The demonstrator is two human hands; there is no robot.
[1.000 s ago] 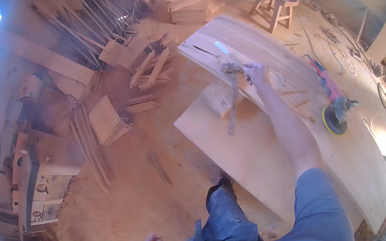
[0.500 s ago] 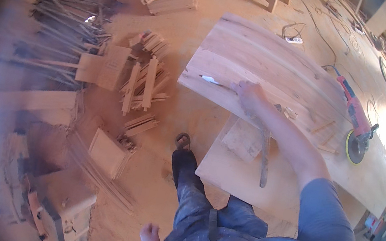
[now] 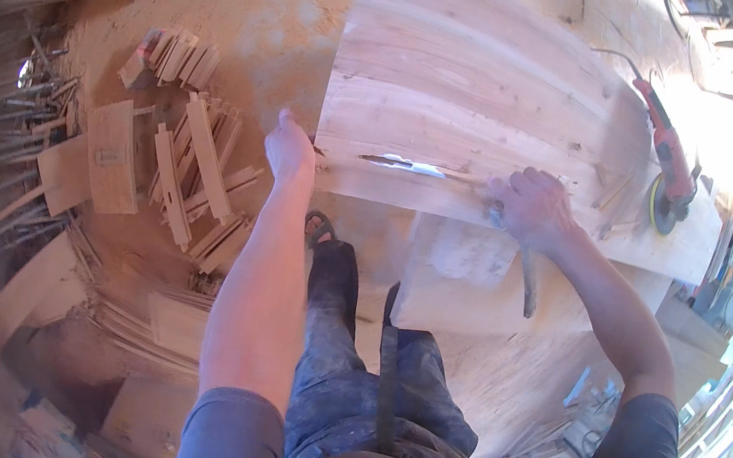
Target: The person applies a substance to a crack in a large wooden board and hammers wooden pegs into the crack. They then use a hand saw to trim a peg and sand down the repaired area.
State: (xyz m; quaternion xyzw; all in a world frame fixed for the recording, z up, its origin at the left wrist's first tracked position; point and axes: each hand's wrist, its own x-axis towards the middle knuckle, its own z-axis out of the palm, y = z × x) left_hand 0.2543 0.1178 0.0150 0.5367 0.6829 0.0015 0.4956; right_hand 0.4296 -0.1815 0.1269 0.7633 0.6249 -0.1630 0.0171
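A large pale wood panel (image 3: 466, 82) lies in front of me, with a dark-edged split and a bright white patch (image 3: 414, 168) along its near side. My left hand (image 3: 291, 148) is closed beside the panel's left end; what it holds, if anything, is hidden. On the panel's near edge, to the right of the split, rests my right hand (image 3: 534, 210) with its fingers curled. Below it hangs a dark narrow bar (image 3: 528, 283), its upper end hidden by the hand. I cannot make out what the right fingers hold.
A red angle grinder (image 3: 669, 162) with a yellow-rimmed disc lies at the panel's right end. Beneath the panel is a lower pale board (image 3: 453, 291). Wood offcuts (image 3: 201, 155) and cardboard (image 3: 112, 155) lie on the floor to my left, with bundles of strips farther away.
My left hand has come up from low beside my leg to the panel's left end. My right hand has shifted right along the near edge, away from the split. The view has turned.
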